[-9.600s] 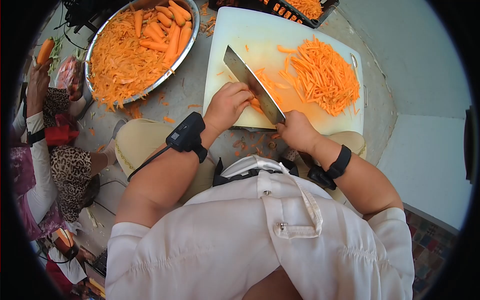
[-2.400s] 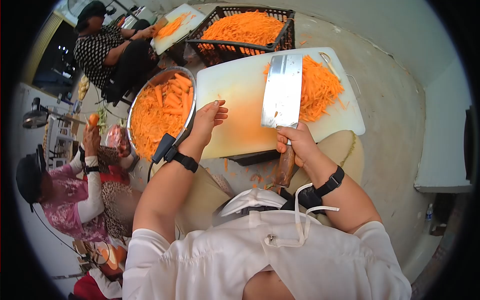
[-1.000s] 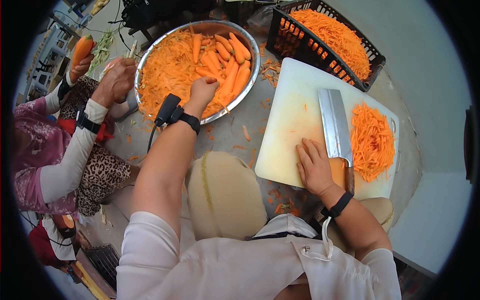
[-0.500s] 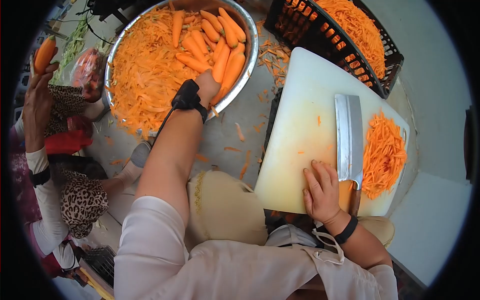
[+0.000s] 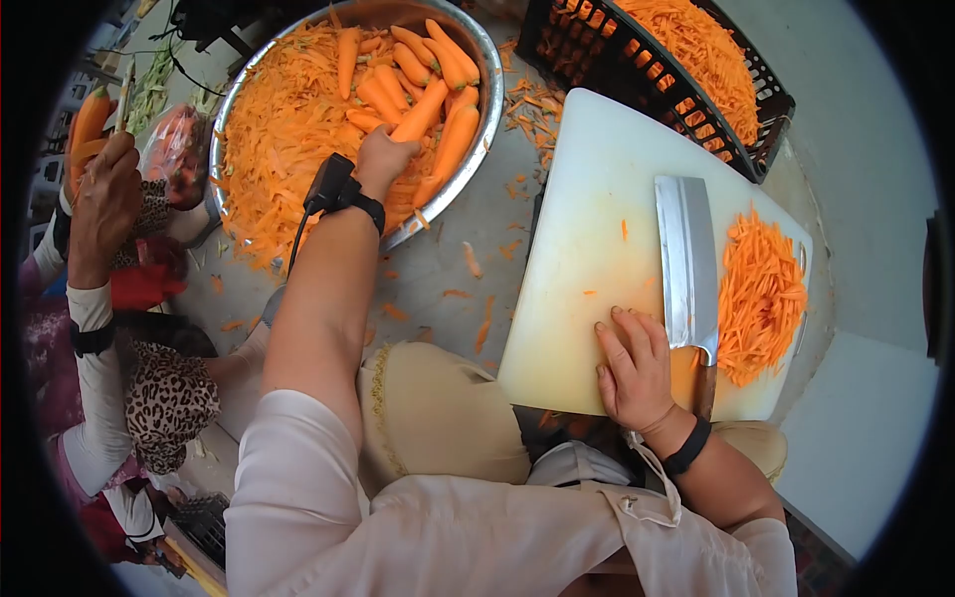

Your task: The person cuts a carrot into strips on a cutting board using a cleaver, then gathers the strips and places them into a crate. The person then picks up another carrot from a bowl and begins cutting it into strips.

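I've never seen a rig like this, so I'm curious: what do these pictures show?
There is no robot, just a person's bare hands. Every picture comes from one camera worn on that person's head, looking down. On the white cutting board lie a cleaver and a heap of carrot strips. The right hand rests there, empty. The left hand reaches into a metal bowl of shavings and whole carrots, holding one carrot.
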`<action>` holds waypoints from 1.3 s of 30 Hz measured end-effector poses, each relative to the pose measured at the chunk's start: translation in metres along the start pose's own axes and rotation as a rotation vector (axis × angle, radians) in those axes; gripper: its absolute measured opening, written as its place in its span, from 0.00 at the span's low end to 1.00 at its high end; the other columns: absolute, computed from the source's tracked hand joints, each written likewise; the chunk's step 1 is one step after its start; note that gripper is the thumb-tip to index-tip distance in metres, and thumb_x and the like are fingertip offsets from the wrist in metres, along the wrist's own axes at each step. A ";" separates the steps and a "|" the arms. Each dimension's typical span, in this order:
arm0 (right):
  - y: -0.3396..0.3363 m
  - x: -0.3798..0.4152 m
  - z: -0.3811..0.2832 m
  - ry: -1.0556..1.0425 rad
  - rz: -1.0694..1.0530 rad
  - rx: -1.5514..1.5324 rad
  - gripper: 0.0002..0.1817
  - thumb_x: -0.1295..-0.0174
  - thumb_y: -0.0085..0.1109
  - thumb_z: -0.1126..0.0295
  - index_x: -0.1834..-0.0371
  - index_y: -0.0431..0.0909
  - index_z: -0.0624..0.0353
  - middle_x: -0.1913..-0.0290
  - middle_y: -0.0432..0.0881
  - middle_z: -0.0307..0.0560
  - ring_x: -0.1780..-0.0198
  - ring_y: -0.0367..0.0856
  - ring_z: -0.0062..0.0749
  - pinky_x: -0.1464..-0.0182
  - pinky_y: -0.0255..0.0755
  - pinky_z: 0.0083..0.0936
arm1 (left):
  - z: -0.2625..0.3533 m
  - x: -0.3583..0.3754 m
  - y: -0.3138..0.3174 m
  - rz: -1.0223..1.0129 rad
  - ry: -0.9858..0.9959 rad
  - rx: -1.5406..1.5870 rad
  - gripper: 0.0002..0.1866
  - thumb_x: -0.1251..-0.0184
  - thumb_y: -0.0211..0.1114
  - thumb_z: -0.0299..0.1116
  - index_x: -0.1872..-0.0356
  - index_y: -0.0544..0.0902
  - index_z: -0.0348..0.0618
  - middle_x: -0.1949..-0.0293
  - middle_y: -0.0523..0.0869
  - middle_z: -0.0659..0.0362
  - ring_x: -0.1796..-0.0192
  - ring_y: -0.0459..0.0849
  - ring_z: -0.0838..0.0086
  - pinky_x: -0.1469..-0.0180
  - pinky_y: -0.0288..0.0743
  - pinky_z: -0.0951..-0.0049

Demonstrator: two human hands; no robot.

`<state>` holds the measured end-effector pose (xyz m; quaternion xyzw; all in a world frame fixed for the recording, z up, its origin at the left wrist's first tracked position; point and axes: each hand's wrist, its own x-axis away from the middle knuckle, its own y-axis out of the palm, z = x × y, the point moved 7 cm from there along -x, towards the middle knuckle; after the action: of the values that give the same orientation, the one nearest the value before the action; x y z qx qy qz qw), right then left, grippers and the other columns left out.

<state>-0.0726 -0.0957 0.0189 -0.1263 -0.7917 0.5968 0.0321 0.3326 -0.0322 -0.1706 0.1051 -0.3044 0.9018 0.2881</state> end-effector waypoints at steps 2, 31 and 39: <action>-0.001 0.001 -0.001 -0.004 0.014 0.002 0.27 0.55 0.57 0.71 0.46 0.72 0.61 0.42 0.68 0.57 0.44 0.65 0.53 0.42 0.61 0.47 | 0.011 0.006 -0.022 0.078 0.005 -0.045 0.29 0.56 0.69 0.35 0.49 0.75 0.34 0.61 0.84 0.50 0.61 0.84 0.72 0.63 0.76 0.72; -0.005 0.009 0.001 -0.013 0.164 -0.070 0.24 0.51 0.57 0.71 0.47 0.72 0.59 0.44 0.69 0.52 0.42 0.64 0.48 0.39 0.60 0.40 | 0.126 0.110 -0.161 0.417 0.352 0.652 0.27 0.50 0.70 0.25 0.50 0.67 0.42 0.52 0.77 0.57 0.50 0.77 0.70 0.46 0.68 0.70; -0.050 0.015 -0.004 0.017 0.320 -0.317 0.24 0.50 0.57 0.74 0.47 0.71 0.62 0.47 0.71 0.54 0.47 0.69 0.48 0.43 0.65 0.36 | 0.200 0.203 -0.125 -0.092 0.394 1.091 0.21 0.43 0.64 0.29 0.49 0.68 0.41 0.48 0.73 0.52 0.45 0.74 0.56 0.42 0.71 0.52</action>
<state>-0.0942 -0.1018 0.0663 -0.2590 -0.8451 0.4614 -0.0767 0.2435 0.0191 0.1228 0.0817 0.2687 0.9172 0.2825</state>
